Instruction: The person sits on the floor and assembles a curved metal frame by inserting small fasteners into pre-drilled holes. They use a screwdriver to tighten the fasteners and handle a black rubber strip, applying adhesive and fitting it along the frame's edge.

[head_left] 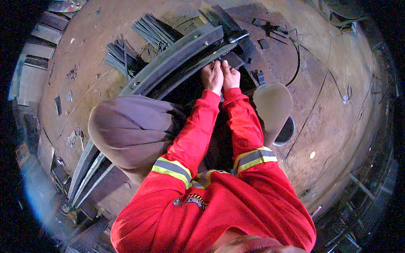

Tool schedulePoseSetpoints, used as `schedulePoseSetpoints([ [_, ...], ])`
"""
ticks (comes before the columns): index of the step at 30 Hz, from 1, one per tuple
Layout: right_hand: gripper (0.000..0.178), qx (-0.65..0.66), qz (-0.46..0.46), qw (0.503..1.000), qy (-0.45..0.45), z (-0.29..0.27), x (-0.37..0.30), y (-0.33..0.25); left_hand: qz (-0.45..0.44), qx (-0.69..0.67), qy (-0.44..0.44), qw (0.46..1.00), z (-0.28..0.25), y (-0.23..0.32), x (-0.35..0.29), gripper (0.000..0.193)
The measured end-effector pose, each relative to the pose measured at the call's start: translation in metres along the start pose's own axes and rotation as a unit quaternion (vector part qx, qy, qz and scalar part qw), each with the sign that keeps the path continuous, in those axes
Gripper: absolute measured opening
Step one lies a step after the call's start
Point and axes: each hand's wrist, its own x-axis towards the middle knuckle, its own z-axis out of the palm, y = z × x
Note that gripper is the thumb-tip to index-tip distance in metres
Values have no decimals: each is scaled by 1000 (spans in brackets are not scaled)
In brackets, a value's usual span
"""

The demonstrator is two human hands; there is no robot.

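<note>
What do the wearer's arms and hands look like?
The left sleeve and right sleeve are long and red, each ringed by a grey band edged in yellow-green. Both have snug red cuffs. The left hand and right hand are gloveless.

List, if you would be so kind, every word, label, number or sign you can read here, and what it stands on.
Red shirt: a curved badge with a black-and-yellow striped band; its marks are too small and blurred to read.
Curved metal beam near the left hand and right hand: no readable text.
</note>
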Motion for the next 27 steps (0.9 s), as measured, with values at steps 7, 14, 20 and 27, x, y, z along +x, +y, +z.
schedulePoseSetpoints([
  [7,75,-34,131,991,-16,1,24,8,78,12,2,997,14,-6,3,25],
  [14,42,106,152,983,8,-8,-10,-13,20,18,59,998,15,-13,13,20],
  [20,24,198,39,978,-58,-11,-8,-6,19,-76,90,993,23,-4,9,26],
  [27,27,59,-56,996,-23,-2,-9,-8,30,12,48,998,8,-15,12,16],
])
